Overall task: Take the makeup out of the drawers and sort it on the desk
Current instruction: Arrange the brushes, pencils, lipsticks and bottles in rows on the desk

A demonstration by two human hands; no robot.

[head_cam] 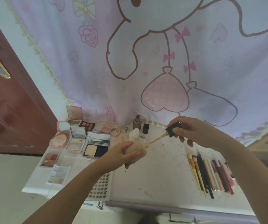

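My left hand [126, 153] grips a beige foundation bottle [139, 148] above the white desk [159, 175]. My right hand [186, 130] pinches the bottle's dark cap [173, 130]. A beige-coated wand [158, 138] runs from the cap down to the bottle's open neck, its tip at the mouth. Open powder and eyeshadow palettes [96, 145] lie grouped on the desk's left side. Brushes and pencils [210, 173] lie side by side on the right.
Small bottles and jars [136, 125] stand at the desk's back, against a pink cartoon curtain [162, 62]. A lash tray [100, 186] lies near the front edge. A red-brown door [9, 110] stands at the left.
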